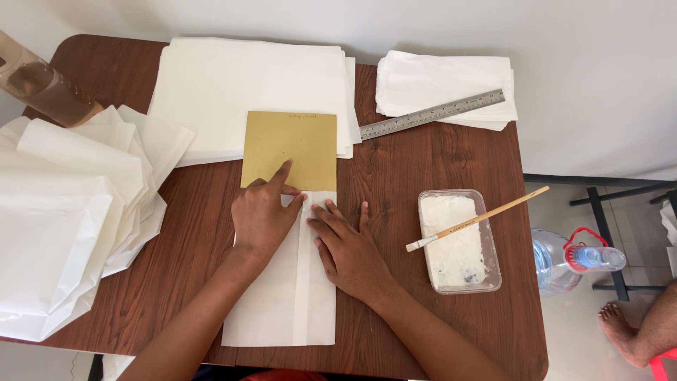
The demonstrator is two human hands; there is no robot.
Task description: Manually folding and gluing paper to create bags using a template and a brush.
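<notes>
On the brown worktop [437, 176] we press both hands flat on a folded white paper sheet [282, 310]: our left hand [262, 215] and right hand [345, 247] lie spread, gripping nothing, fingers at the central fold. A tan card template [289, 144] is tucked into the sheet's top. Just right, a clear plastic tub [493, 240] holds white paste, a wooden brush [476, 220] resting across it.

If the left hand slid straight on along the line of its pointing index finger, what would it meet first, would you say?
The left hand already has its index fingertip on the mustard-brown rectangular card. Going on up and slightly right, it would cross that card and probably reach the large stack of white paper sheets next.
</notes>
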